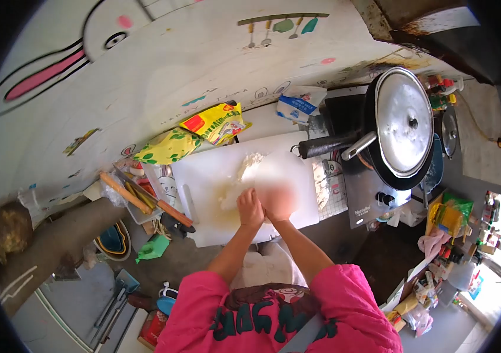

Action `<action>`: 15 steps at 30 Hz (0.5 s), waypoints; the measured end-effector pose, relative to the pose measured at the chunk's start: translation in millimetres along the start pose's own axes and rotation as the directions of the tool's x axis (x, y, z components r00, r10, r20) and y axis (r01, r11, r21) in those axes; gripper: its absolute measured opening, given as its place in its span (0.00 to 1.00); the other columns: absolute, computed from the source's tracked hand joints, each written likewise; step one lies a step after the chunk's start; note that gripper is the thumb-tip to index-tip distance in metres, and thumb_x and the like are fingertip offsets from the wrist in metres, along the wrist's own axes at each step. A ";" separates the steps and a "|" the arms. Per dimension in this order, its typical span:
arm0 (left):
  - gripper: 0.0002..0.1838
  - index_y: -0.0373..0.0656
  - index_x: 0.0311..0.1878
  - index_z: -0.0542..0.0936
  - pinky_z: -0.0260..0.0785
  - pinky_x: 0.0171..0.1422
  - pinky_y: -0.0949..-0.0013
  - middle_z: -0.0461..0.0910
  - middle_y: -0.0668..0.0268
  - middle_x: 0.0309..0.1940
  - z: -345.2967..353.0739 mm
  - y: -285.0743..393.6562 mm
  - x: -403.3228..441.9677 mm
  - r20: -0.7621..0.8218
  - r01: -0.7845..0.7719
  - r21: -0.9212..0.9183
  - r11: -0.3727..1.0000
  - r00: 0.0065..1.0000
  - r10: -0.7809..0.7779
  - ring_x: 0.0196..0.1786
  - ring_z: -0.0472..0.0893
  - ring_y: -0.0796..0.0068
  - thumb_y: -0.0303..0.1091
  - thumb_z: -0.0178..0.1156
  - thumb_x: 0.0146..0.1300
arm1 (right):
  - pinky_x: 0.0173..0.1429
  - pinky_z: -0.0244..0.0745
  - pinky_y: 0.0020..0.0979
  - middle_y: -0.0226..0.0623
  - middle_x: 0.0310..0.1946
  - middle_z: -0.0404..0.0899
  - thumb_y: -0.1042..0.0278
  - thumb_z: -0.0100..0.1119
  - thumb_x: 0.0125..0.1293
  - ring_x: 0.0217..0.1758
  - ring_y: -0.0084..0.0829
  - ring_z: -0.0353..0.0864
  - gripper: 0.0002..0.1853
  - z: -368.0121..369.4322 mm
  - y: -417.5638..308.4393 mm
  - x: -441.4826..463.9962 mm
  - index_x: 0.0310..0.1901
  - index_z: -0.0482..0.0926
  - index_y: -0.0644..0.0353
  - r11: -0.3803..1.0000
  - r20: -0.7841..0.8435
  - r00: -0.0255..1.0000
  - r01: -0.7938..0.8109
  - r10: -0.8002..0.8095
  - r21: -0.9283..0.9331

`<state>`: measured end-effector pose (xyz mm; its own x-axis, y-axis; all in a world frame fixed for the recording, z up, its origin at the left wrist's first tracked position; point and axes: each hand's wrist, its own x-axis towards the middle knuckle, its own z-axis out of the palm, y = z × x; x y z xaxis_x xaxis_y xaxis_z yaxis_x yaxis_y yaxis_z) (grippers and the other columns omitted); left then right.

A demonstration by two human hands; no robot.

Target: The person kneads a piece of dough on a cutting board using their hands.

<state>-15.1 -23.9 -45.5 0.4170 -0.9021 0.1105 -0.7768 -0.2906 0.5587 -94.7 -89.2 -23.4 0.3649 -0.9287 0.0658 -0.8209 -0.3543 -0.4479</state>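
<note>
Both my hands are close together over a white cutting board (203, 226). My left hand (250, 207) has its fingers curled closed, low over the board; what is inside them, if anything, is hidden. Right beside it, my right hand (280, 201) is smeared by blur, so its fingers cannot be made out. Just beyond the hands lies a small heap of white powder (250, 165), like flour. A pale yellowish patch (225, 197) shows on the board left of my left hand.
A lidded wok (405, 123) sits on the cooktop (365, 203) at right, its handle reaching toward the board. Yellow packets (218, 123) and a blue-white bag (300, 105) stand along the wall. A bin with a rolling pin (127, 193) is at left.
</note>
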 end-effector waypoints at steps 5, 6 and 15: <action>0.14 0.42 0.47 0.75 0.58 0.57 0.51 0.71 0.56 0.49 0.2 2.8 14.3 0.019 0.024 0.054 0.998 0.999 -0.025 0.55 0.70 0.54 0.38 0.55 0.60 | 0.43 0.64 0.42 0.36 0.33 0.74 0.62 0.54 0.61 0.39 0.41 0.72 0.06 -7.3 -2.2 20.6 0.31 0.74 0.54 0.997 -0.041 0.999 0.026 -0.023 0.072; 0.14 0.43 0.46 0.76 0.58 0.57 0.51 0.71 0.56 0.49 1.1 2.9 16.6 0.014 0.026 0.069 0.997 1.000 -0.027 0.55 0.70 0.54 0.39 0.55 0.60 | 0.43 0.64 0.42 0.36 0.33 0.74 0.62 0.54 0.61 0.40 0.41 0.72 0.07 -5.6 -1.6 22.9 0.31 0.74 0.55 0.998 -0.032 0.999 0.014 -0.012 0.062; 0.09 0.45 0.40 0.75 0.58 0.53 0.52 0.73 0.60 0.43 -5.8 12.3 38.6 0.060 0.108 0.148 0.983 0.991 -0.118 0.50 0.71 0.57 0.39 0.56 0.61 | 0.44 0.65 0.44 0.38 0.30 0.76 0.61 0.51 0.65 0.39 0.43 0.74 0.12 2.5 -4.1 40.1 0.29 0.76 0.58 0.987 -0.009 0.987 -0.160 0.160 -0.031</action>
<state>-5.7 -60.5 -29.6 0.4767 -0.8790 -0.0062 -0.7884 -0.4307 0.4392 -75.6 -124.7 -21.2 0.2248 -0.9744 0.0012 -0.8821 -0.2040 -0.4247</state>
